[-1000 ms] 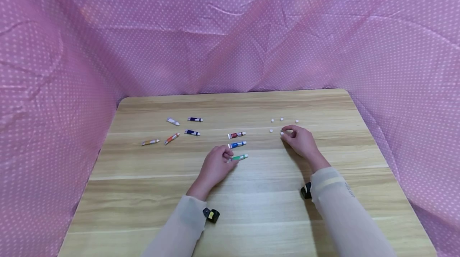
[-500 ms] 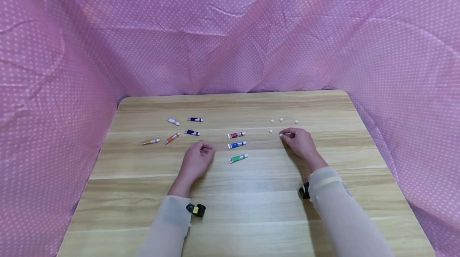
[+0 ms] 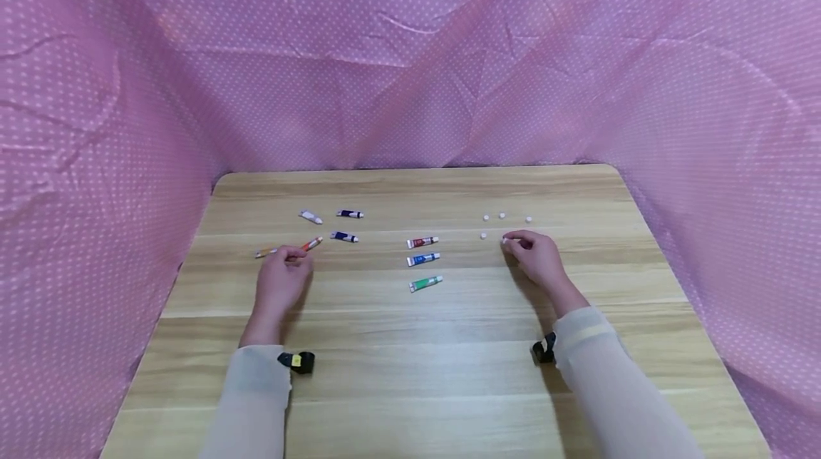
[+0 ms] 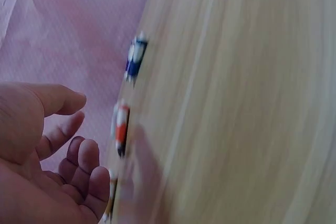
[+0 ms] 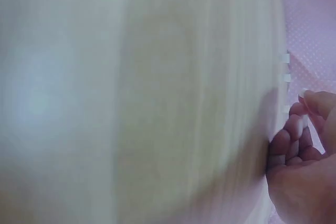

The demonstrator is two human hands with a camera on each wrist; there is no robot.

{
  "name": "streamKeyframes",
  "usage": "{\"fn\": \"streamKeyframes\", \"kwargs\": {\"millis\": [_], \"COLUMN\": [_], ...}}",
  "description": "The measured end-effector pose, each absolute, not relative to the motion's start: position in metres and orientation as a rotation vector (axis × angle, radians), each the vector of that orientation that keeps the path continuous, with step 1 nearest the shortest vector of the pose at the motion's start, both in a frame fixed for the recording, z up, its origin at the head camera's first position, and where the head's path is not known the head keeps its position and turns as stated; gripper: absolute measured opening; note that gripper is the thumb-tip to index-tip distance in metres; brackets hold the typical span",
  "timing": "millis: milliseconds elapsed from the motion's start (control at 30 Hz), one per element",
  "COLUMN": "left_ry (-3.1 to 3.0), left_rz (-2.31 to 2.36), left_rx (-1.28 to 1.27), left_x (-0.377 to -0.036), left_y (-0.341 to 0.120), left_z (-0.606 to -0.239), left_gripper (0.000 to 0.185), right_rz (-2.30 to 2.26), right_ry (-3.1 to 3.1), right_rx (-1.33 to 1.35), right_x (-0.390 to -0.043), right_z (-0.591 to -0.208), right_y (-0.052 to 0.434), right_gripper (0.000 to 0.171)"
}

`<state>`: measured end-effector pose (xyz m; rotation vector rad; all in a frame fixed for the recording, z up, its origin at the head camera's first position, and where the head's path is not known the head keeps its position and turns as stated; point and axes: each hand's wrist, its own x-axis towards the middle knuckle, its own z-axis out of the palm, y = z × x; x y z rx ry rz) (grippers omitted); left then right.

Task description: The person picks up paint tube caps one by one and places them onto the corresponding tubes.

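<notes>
Left hand [image 3: 284, 281] had shifted left, from the green tube [image 3: 426, 284] to the orange tube [image 3: 313, 244] and ochre tube [image 3: 264, 254]; fingertips apart, gripping nothing, contact hard to judge. Right hand [image 3: 537, 259] still pinched one white piece [image 3: 504, 240], right of centre. Eight tubes counted: five left, three central. Four loose pieces [image 3: 483, 236] lay nearby.

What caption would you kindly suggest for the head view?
Left hand by an orange paint tube, right hand pinching a small white piece.

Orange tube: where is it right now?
In the head view, the orange tube lies on the left side of the table, partly hidden by the left hand, between the yellow-brown tube and the nearer dark tube.
</notes>
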<state>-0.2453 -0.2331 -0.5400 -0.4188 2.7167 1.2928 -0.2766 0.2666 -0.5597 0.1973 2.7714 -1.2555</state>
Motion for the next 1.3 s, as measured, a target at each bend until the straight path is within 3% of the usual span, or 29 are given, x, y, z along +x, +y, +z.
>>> {"fn": "streamKeyframes", "kwargs": {"millis": [400,900,1067,1300], "left_ry": [2.882,2.833,2.845,2.867], "left_rz": [1.221,1.016,0.940,0.959], "left_rx": [-0.391,-0.309,-0.281,-0.270], "left_x": [-0.252,-0.271,-0.274,-0.274], "left_y": [-0.280,-0.312,-0.314,-0.314], "left_z": [-0.548,-0.554,-0.554,-0.556], "left_gripper": [0.027,0.042,0.043,0.035], "right_rz": [-1.869,-2.306,-2.521,-2.626], "right_ry": [2.342,2.145,1.954,1.800], "right_rx": [0.357,0.371,0.328,0.292], "right_x": [-0.253,-0.224,-0.215,-0.207], "right_z": [-0.539,-0.524,-0.518,-0.516], "right_y": [0.265,0.259,0.257,0.258], "right_gripper": [0.037,0.013,0.025,0.024]}}
